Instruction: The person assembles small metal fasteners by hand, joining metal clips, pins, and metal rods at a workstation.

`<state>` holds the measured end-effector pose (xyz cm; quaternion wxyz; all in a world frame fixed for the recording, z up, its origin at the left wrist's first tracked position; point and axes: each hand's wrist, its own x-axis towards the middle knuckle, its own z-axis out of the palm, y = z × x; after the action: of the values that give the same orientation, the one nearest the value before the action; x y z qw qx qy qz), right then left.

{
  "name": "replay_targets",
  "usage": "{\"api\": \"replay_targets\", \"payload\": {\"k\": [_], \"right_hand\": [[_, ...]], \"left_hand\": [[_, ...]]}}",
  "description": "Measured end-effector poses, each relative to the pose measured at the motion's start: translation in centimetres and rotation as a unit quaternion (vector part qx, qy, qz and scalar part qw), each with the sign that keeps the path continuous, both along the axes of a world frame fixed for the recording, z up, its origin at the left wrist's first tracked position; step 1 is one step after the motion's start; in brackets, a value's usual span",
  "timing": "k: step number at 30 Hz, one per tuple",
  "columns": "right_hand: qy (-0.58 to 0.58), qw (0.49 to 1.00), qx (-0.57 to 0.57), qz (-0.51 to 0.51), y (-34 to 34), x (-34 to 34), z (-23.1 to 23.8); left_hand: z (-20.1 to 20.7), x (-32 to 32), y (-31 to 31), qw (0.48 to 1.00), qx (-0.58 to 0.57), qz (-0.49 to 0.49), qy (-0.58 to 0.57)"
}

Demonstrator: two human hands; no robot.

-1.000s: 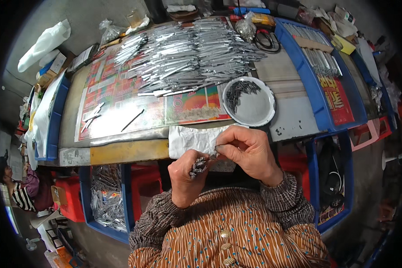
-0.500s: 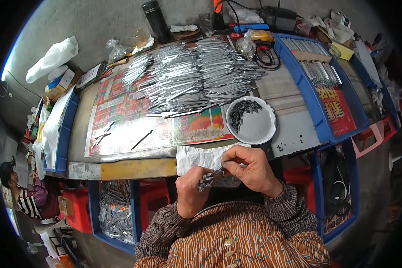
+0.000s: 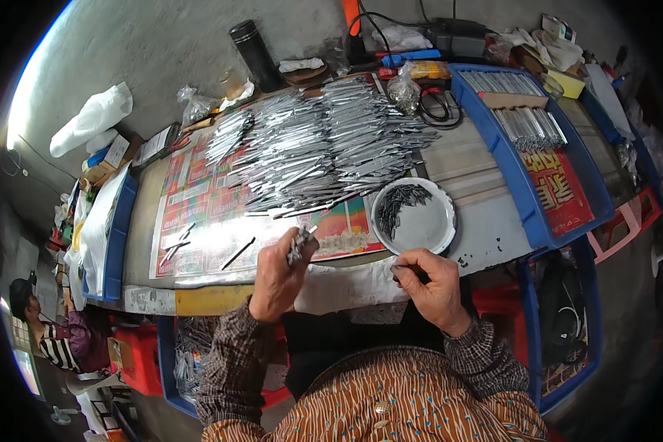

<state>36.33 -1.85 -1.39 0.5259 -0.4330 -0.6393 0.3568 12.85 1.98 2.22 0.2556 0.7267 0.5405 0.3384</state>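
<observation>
The left hand (image 3: 276, 281) is grasping slim silvery metal rods (image 3: 300, 246), long axis pointing upward; the right hand (image 3: 436, 292) is pinching, contents unclear.

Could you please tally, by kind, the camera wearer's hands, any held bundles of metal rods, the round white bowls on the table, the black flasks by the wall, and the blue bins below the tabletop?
Left hand and right hand: 2
Bundle of metal rods: 1
White bowl: 1
Black flask: 1
Left blue bin and right blue bin: 2
Total: 7
</observation>
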Motion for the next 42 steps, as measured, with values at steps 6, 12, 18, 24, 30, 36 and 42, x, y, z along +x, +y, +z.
{"api": "replay_targets", "payload": {"k": [6, 12, 18, 24, 30, 36, 42], "right_hand": [[0.003, 1.000, 0.022, 0.009, 0.4, 0.0, -0.3], [-0.007, 0.999, 0.042, 0.021, 0.5, 0.3, -0.2], [-0.002, 0.998, 0.050, 0.046, 0.6, 0.6, -0.6], [0.007, 0.994, 0.100, 0.045, 0.9, 0.5, -1.0], [-0.003, 0.992, 0.112, 0.061, 1.0, 1.0, -1.0], [-0.003, 0.990, 0.109, 0.085, 1.1, 1.1, -1.0], [-0.003, 0.991, 0.117, 0.069, 1.0, 0.9, -0.9]], "left_hand": [[0.8, 0.8, 5.6, 0.999, -0.028, -0.032, 0.012], [-0.1, 5.2, 11.1, 0.958, 0.198, -0.085, 0.187], [0.1, 9.0, 14.8, 0.936, 0.250, -0.057, 0.240], [0.0, 10.7, 18.7, 0.910, 0.274, -0.005, 0.310], [-1.1, 12.2, 20.4, 0.899, 0.256, 0.049, 0.351], [-2.6, 12.1, 21.2, 0.892, 0.302, 0.071, 0.328], [-2.7, 11.5, 20.9, 0.890, 0.343, 0.073, 0.293]]}}
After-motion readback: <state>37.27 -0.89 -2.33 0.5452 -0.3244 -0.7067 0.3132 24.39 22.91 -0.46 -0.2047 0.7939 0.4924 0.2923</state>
